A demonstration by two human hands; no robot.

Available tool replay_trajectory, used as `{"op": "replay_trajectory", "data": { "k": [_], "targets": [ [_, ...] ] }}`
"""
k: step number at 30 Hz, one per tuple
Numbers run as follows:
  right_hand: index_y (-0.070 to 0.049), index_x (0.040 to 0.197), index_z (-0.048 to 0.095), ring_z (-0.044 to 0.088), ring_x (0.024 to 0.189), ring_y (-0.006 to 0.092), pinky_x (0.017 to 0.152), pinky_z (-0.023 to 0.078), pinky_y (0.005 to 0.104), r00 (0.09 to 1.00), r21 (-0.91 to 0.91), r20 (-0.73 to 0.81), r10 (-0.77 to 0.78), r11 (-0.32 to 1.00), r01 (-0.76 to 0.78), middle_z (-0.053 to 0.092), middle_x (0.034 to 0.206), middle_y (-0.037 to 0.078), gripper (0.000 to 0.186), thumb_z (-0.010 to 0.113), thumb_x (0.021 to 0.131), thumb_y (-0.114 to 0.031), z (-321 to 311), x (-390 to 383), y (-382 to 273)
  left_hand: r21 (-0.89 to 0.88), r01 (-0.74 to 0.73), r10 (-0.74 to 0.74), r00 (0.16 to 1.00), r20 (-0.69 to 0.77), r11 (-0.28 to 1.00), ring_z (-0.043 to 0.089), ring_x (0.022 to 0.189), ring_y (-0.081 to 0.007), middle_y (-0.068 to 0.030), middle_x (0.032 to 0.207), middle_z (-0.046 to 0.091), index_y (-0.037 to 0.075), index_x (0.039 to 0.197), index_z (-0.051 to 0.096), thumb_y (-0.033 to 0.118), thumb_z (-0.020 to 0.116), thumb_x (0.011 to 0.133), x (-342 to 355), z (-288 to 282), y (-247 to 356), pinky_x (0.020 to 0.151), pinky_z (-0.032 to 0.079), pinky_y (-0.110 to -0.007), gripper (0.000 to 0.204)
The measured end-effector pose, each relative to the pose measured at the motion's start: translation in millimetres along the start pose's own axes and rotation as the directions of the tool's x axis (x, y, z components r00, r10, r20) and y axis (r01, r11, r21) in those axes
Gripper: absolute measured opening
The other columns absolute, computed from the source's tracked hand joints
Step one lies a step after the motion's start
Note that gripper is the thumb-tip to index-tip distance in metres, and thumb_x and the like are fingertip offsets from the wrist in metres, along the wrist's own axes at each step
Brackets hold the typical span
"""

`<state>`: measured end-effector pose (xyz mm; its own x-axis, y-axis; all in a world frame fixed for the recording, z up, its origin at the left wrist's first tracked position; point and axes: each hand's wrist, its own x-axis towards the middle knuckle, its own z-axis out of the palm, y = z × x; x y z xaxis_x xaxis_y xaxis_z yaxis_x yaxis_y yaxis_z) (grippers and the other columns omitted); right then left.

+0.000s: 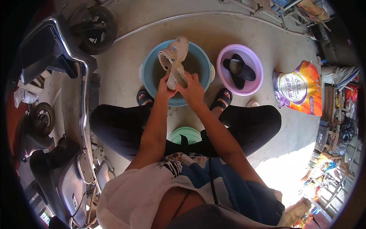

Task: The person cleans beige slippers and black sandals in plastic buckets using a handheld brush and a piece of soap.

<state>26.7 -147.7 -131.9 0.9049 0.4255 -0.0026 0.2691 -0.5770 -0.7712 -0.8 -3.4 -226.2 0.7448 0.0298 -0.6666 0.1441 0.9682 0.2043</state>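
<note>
A cream rubber shoe with a strap (172, 57) is held tilted, toe end up, over a light blue basin (146, 65) of murky water. My left hand (164, 86) grips the shoe's lower end from the left. My right hand (190, 87) holds the same end from the right, fingers wrapped on it. The shoe's lower part is partly hidden by my fingers.
A purple basin (225, 82) holds black slippers (246, 74). An orange packet (309, 78) lies farther right, beside cluttered shelving. A green tub (183, 131) is between my legs. A scooter (65, 183) and wheels stand at the left; a hose (160, 19) crosses the floor behind.
</note>
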Motion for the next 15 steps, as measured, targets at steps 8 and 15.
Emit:
{"op": "replay_trajectory", "data": {
  "k": [8,15],
  "targets": [
    [-0.015,0.128,0.051,0.06,0.095,0.0402,0.077,0.05,0.0465,0.977,-0.098,-0.192,0.091,0.989,-0.112,0.055,0.11,0.02,0.062,0.064,0.077,-0.047,-2,83,12,0.09,0.091,-0.098,0.993,0.073,0.992,0.062,0.074,-0.0238,-0.0045,0.09,0.064,0.018,0.107,0.06,0.04,0.05,0.091,-13,-10,-29,0.052,0.047,-0.036,0.029],
    [-0.014,0.129,0.05,0.061,0.092,0.0396,0.077,0.05,0.047,0.96,-0.073,0.269,0.074,0.996,-0.057,0.052,0.108,0.02,0.059,0.063,0.079,-0.044,-20,-56,-44,-0.125,-0.145,0.184,0.894,0.407,0.981,0.063,0.09,-0.0257,-0.0072,0.104,0.064,0.011,0.117,0.056,0.036,0.044,0.096,-17,-34,-42,0.07,0.053,-0.04,0.035]
  ]
}}
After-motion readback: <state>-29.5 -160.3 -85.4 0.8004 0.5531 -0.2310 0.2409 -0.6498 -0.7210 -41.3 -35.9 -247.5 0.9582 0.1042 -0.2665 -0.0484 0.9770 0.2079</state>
